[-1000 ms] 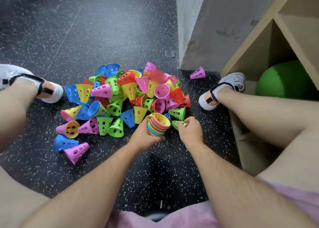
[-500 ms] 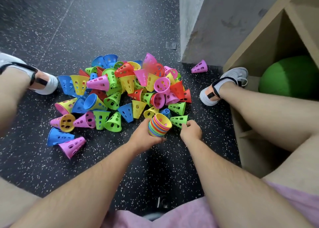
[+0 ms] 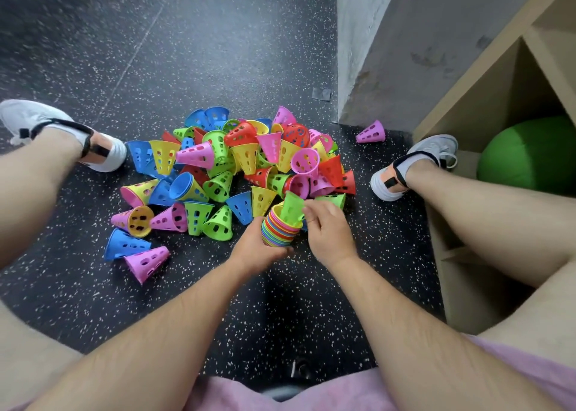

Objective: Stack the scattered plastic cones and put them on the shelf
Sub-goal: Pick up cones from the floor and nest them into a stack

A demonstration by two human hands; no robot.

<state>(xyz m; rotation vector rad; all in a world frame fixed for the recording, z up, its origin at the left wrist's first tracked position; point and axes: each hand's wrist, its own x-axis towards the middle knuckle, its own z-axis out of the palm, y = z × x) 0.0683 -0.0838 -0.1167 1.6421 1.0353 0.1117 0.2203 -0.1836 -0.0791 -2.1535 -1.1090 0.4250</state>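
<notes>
A heap of perforated plastic cones (image 3: 237,164) in pink, yellow, green, blue and red lies on the dark speckled floor between my feet. My left hand (image 3: 258,248) grips a nested stack of many-coloured cones (image 3: 279,231), mouth up. My right hand (image 3: 327,227) pinches a green cone (image 3: 291,206) whose narrow end sits in the stack's mouth. One pink cone (image 3: 371,132) lies apart by the wall corner. The wooden shelf unit (image 3: 486,93) stands at the right.
A green ball (image 3: 530,155) fills the shelf's lower compartment. My feet in white shoes (image 3: 414,164) flank the heap, left and right. A grey concrete wall corner (image 3: 367,52) rises behind the heap. Bare floor stretches away at the upper left.
My right hand has lifted a green cone off the floor and brought it left into the mouth of the stack. The left hand kept holding the stack.
</notes>
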